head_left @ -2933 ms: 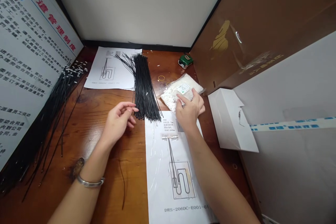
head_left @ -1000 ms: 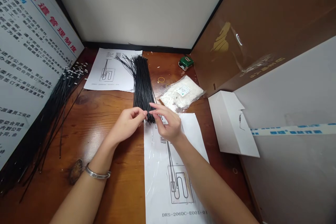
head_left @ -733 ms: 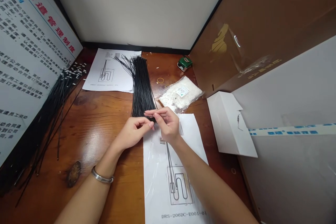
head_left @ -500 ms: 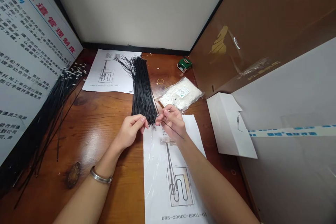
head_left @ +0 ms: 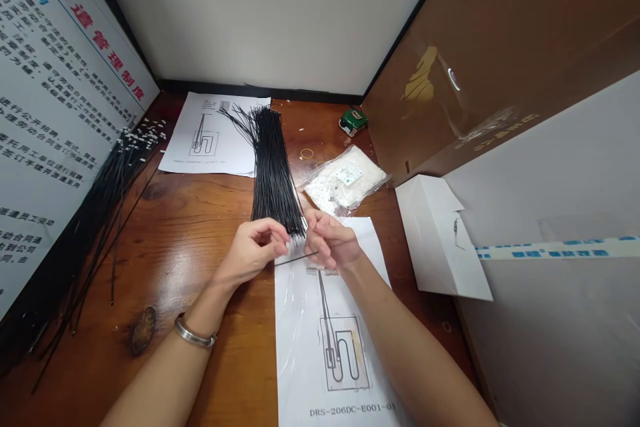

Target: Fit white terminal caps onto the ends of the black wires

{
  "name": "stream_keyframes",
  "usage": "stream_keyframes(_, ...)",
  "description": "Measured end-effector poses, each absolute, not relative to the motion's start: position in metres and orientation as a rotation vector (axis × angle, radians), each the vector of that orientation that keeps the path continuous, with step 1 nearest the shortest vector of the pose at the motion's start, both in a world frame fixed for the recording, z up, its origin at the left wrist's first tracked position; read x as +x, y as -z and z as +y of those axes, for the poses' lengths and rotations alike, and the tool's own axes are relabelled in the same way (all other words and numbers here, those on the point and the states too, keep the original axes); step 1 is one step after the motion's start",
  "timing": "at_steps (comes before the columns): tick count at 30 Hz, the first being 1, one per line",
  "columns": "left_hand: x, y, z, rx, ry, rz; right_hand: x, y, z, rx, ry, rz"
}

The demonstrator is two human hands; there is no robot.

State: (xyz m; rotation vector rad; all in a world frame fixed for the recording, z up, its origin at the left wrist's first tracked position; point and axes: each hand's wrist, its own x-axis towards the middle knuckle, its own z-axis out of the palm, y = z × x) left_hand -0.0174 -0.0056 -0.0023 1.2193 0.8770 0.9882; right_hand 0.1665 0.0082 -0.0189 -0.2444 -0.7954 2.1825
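Note:
A thin black wire (head_left: pixel 297 258) runs from the fingers of my right hand (head_left: pixel 330 239) and points left over the printed drawing sheet. Closed thumb and fingers of that hand hold it. Just to the left is my left hand (head_left: pixel 257 245), fingers curled and their tips drawn together near the wire; what is between them, if anything, is too small to make out. Behind both hands lies a thick bundle of black wires (head_left: pixel 273 173), its near ends reaching the gap between my hands. Under the wrists, the drawing sheet (head_left: pixel 295 360) shows a looped-line diagram.
A clear bag of small white parts (head_left: pixel 345 180) lies beyond my right hand, with a green tape measure (head_left: pixel 353 120) behind. More printed sheets (head_left: pixel 180 153) are at the back left. White-tipped black wires (head_left: pixel 100 193) lean at left. A folded white card (head_left: pixel 435 233) stands by the right-hand boxes.
The wire in my right hand has swung from pointing down to the right to pointing left. My right hand has turned, and my left hand has shifted slightly right.

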Motion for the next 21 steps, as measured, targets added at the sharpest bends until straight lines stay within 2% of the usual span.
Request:
stream_keyframes(5,-0.019,-0.002,-0.009,1.455,-0.714,0.900,0.166,0.014,0.014,-0.532,-2.031,-0.634)
stream_keyframes(10,-0.015,-0.004,-0.009,1.629,-0.675,0.973,0.165,0.006,0.017,-0.680,-1.890,-0.316)
stream_keyframes(14,-0.011,-0.002,-0.010,1.690,-0.722,1.086,0.165,0.005,0.019,-0.681,-1.802,-0.182)
stream_keyframes(21,-0.008,-0.003,-0.011,1.543,-0.666,1.136,0.162,0.013,0.018,-0.558,-1.813,-0.357)
